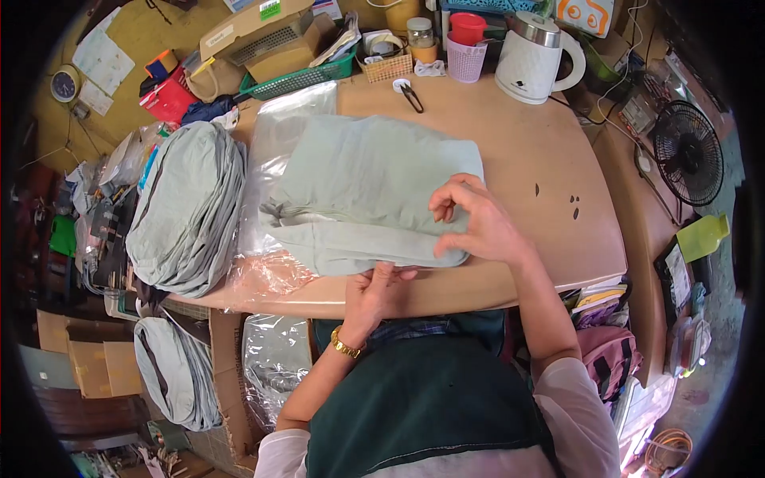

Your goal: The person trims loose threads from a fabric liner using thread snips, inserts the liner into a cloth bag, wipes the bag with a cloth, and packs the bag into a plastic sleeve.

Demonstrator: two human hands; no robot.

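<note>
A pale grey-green folded garment [374,171] lies on the tan table in front of me, its near part folded over in a long band. My left hand [378,288] is at the garment's near edge, thumb on top and fingers partly hidden beneath the cloth, closed on that edge. Over the right end of the garment is my right hand [478,219], its fingers bent and its thumb held apart, with nothing between them. Under the garment's left side, clear plastic bags [275,159] are spread out. Farther left rises a pile of similar folded garments [191,209].
Small thread snips [412,97] lie behind the garment. A white kettle [532,60], a lilac cup [465,60] and a green basket [299,78] line the back. A black fan [688,153] stands at right. More folded cloth [177,374] sits below the table's left edge.
</note>
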